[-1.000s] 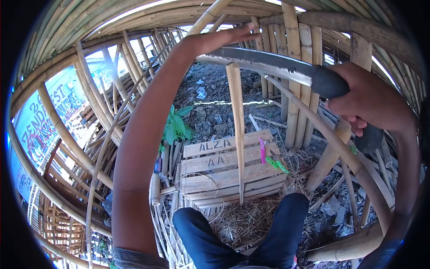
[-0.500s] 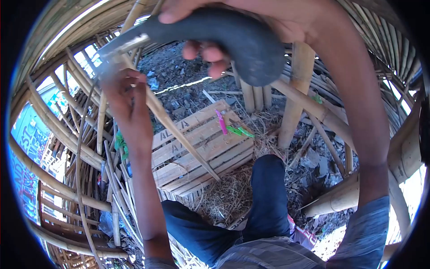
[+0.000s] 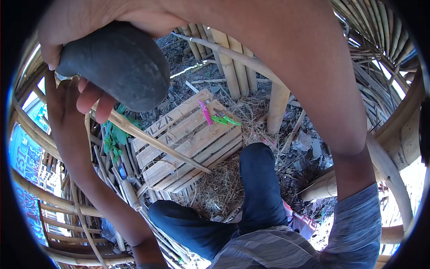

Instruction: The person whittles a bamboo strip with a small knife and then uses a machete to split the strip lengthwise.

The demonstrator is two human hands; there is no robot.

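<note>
My right hand (image 3: pixel 96 20) is wrapped round a dark, rounded tool handle (image 3: pixel 123 65) at the upper left, close to the camera. The tool's far end is hidden behind the hand. Just below and left of it, my left hand (image 3: pixel 62 87) is raised near a light bamboo strip (image 3: pixel 150 139). The strip slants down from the hands to the side of a slatted wooden crate. Most of the left fingers are hidden, so their grip cannot be made out.
On the wooden crate (image 3: pixel 179 127) lie a pink object (image 3: pixel 205 112) and green ones (image 3: pixel 219 120). Dry straw (image 3: pixel 219 188) covers the ground beside my knees. Bamboo poles (image 3: pixel 277 107) stand at the right, and a leafy green plant (image 3: pixel 117 136) at the left.
Both hands and the dark tool have moved left in view. The blade part seen earlier is now hidden, and the crate appears slightly further left.
</note>
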